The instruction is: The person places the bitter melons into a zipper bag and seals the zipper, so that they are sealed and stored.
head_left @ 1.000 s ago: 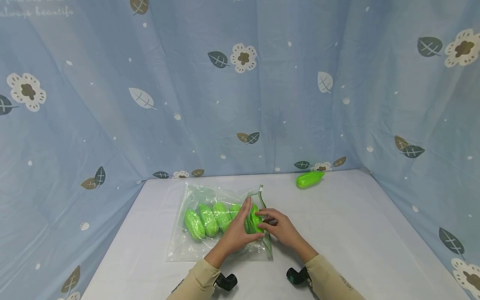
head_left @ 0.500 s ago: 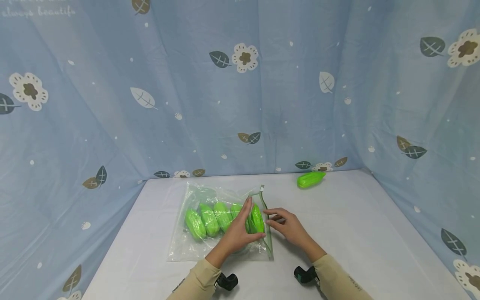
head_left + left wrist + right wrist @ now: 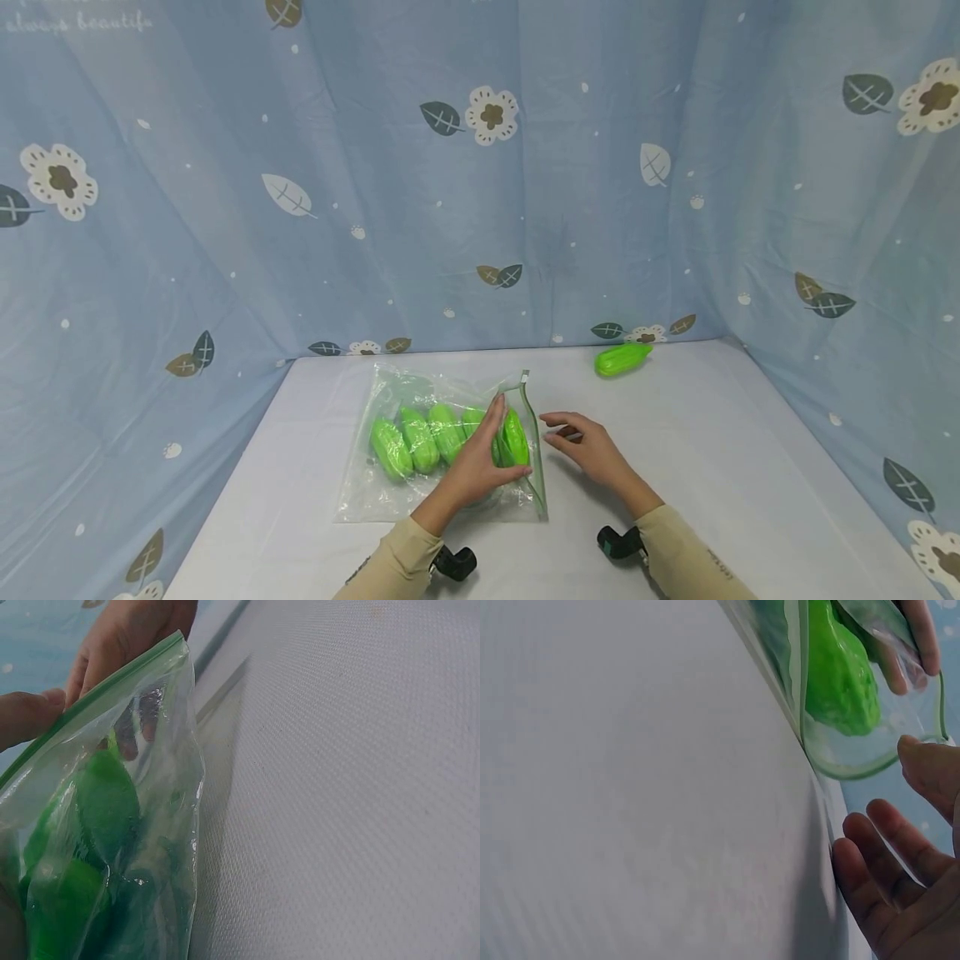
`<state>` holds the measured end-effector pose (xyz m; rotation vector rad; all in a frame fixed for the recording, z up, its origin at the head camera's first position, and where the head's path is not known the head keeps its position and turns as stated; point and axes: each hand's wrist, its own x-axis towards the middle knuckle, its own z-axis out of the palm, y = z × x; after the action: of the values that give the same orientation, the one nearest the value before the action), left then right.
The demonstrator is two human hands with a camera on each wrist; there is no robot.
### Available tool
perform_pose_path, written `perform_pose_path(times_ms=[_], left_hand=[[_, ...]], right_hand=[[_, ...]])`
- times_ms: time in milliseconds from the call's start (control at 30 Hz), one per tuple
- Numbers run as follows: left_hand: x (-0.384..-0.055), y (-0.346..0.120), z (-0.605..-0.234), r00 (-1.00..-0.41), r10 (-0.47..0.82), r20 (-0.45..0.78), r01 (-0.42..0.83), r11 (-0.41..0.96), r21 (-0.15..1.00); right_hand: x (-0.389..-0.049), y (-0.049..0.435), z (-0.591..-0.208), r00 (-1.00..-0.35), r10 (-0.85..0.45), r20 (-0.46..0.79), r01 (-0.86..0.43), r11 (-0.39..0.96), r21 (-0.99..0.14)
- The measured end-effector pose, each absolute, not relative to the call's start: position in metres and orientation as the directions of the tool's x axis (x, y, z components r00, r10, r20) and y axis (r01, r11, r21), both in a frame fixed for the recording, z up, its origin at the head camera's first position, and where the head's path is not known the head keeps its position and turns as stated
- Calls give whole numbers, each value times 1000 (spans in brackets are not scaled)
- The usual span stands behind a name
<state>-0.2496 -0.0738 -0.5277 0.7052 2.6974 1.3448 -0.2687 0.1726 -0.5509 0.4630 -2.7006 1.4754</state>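
Note:
A clear zip-lock bag (image 3: 360,502) with a green-edged mouth lies on the table, several bright green bitter melons inside it. My left hand (image 3: 477,462) grips the bag near its mouth between spread thumb and fingers, and the mouth gapes open. Just inside that opening sits the nearest bumpy bitter melon (image 3: 840,679), partly under the left fingers in the head view. To the right of the bag, my right hand (image 3: 592,450) hovers with fingers loosely bent and nothing in them. Its fingertips are close to the green rim (image 3: 851,771) but apart from it.
Another bitter melon (image 3: 623,360) lies alone near the back edge of the white table (image 3: 720,467). A blue curtain (image 3: 420,192) with leaves and flowers hangs behind and along both sides.
My right hand has drawn back rightward from the bitter melon at the bag's mouth, leaving it inside. The left hand keeps its hold on the bag.

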Motion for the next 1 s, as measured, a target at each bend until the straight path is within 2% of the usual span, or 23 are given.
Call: perform_pose_path(times_ms=[267, 600, 1000], left_hand=[[-249, -73, -527, -890, 421, 175, 392, 512, 764], [-248, -73, -526, -887, 424, 184, 400, 506, 765], [-249, -73, -528, -886, 427, 180, 403, 518, 755]], right_hand=[[-272, 182, -549, -958, -226, 178, -273, 518, -810], [-278, 195, -548, -979, -141, 150, -203, 558, -804], [-290, 213, -549, -984, -105, 144, -179, 594, -785]])
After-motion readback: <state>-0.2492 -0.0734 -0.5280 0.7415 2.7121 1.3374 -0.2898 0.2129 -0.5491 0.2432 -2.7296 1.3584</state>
